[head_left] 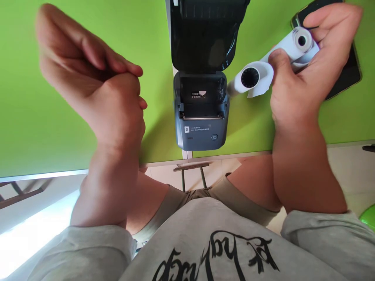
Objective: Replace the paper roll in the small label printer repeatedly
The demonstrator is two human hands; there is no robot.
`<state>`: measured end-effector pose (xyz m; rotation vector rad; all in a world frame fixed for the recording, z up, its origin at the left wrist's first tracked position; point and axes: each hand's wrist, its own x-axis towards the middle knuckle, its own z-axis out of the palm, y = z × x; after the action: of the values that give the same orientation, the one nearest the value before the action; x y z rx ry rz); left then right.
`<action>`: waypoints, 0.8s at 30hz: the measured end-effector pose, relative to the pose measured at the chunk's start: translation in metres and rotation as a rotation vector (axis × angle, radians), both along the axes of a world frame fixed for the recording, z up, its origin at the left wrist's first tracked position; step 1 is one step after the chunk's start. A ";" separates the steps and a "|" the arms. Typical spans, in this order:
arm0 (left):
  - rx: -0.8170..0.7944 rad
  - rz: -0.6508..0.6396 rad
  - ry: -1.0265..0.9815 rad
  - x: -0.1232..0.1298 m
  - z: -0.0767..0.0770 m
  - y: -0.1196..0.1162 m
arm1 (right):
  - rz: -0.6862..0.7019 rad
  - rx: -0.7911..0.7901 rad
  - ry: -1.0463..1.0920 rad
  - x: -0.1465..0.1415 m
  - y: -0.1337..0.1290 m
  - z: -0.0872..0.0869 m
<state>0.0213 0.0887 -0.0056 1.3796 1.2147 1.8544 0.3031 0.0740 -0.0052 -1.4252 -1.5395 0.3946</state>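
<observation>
A dark grey label printer [201, 132] stands on the green table with its black lid [203, 35] raised and its paper bay exposed. To its left, above the table, is my left hand [108, 89], its fingers curled closed; whatever may lie inside them is hidden. My right hand [310, 74] grips a white paper roll [288, 43] with a pale hollow core between thumb and fingers. Close to the right thumb and beside the printer is a second white paper roll [266, 76] with a black core and a loose paper flap. Whether my hand touches this second roll is unclear.
A dark phone-like device [347, 70] lies on the green table [258, 125] behind my right hand, partly covered by it. The table's front edge runs just before my lap. Below, a wooden stool or chair part [191, 168] shows on the pale floor.
</observation>
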 end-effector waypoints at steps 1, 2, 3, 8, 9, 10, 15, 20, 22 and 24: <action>-0.084 -0.028 0.008 0.002 0.003 -0.003 | -0.003 -0.003 -0.008 0.000 0.000 0.000; -0.123 -0.068 0.014 0.002 0.006 -0.004 | -0.006 -0.009 -0.014 0.000 0.000 0.000; -0.201 -0.095 -0.007 0.002 0.009 -0.006 | -0.009 -0.016 -0.018 0.000 -0.001 0.001; -0.511 -0.246 -0.046 -0.010 0.013 0.000 | -0.023 -0.037 -0.007 -0.002 -0.001 0.003; -0.508 -0.239 -0.074 -0.012 0.012 0.001 | -0.022 -0.032 0.000 -0.002 -0.001 0.004; -0.507 -0.249 -0.120 -0.013 0.011 0.001 | -0.020 -0.029 0.008 -0.003 -0.001 0.004; -0.472 -0.184 -0.370 -0.006 0.014 -0.003 | -0.019 -0.056 0.021 -0.003 -0.001 0.005; -0.630 0.020 -0.693 0.008 0.033 -0.005 | -0.012 -0.031 0.030 -0.005 -0.001 0.005; -0.687 -0.001 -0.780 0.010 0.042 -0.005 | -0.001 -0.034 0.037 -0.005 0.000 0.004; -0.778 -0.116 -0.879 0.008 0.048 -0.005 | 0.000 -0.028 0.038 -0.005 0.000 0.003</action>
<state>0.0291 0.0840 0.0426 0.1555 1.1186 1.3790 0.2982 0.0740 -0.0020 -1.4317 -1.5085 0.4426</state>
